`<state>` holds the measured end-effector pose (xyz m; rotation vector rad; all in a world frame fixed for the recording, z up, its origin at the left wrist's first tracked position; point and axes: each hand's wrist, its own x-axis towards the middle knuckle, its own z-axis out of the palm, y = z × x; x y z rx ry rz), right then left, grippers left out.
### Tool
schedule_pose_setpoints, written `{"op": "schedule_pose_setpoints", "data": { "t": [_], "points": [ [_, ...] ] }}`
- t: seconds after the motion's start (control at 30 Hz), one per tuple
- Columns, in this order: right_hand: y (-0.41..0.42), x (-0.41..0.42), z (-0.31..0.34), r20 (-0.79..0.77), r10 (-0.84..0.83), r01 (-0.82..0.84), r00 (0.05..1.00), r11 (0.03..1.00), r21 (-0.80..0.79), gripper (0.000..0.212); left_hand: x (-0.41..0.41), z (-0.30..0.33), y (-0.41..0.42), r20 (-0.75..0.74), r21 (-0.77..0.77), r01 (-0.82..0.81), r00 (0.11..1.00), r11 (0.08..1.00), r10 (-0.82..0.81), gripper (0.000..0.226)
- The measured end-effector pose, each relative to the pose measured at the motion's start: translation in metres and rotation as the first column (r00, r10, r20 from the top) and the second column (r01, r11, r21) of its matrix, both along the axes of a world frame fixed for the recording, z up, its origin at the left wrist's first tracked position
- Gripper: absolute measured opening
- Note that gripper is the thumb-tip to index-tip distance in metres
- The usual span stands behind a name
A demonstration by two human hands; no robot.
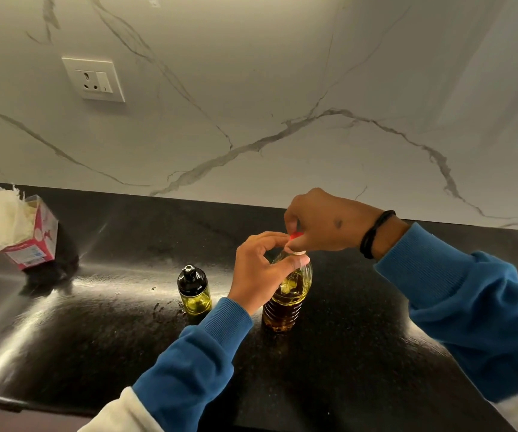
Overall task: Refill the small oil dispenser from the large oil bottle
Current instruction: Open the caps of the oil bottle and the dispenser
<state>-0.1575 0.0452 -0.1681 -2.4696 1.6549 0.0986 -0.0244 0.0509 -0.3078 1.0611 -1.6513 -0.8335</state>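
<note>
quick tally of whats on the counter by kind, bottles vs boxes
oil bottles: 2, the large oil bottle and the small oil dispenser
tissue boxes: 1, the tissue box
total: 3

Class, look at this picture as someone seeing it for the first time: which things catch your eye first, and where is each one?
Near the centre, two hands meet at the top of the large oil bottle standing on the black counter: the left hand holds its neck while the right hand pinches the red cap. Just left of it stands the small oil dispenser with its black top. At the far left sits a pink tissue box.
</note>
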Motion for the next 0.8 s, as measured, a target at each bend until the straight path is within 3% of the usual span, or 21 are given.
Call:
{"op": "schedule_pose_setpoints", "data": {
  "t": [0.13,0.23,0.33,0.53,0.8],
  "points": [
    [0.001,0.003,0.006,-0.038,0.045,-0.044,0.998,0.999,0.032,0.023,0.0,0.001,-0.001,0.005,0.026,0.0,1.0,1.0,-0.001,0.027],
    [0.002,0.004,0.009,-0.05,0.086,-0.083,0.995,0.995,0.061,0.034,0.001,0.0,-0.001,0.011,0.026,-0.004,1.0,1.0,0.003,0.026],
    [0.004,0.004,0.008,-0.044,0.027,-0.025,0.999,0.999,0.042,0.043,0.001,0.001,0.0,0.021,0.026,-0.009,1.0,1.0,0.009,0.027],
    [0.005,0.001,0.004,-0.012,-0.025,0.025,1.0,1.0,-0.001,0.026,0.001,0.002,0.001,0.03,0.026,-0.006,1.0,1.0,0.006,0.024],
    [0.009,-0.008,0.015,0.073,0.058,-0.057,0.996,0.998,-0.023,0.024,0.001,0.004,0.003,0.042,0.016,-0.019,0.999,1.0,0.018,0.022]
  ]
}}
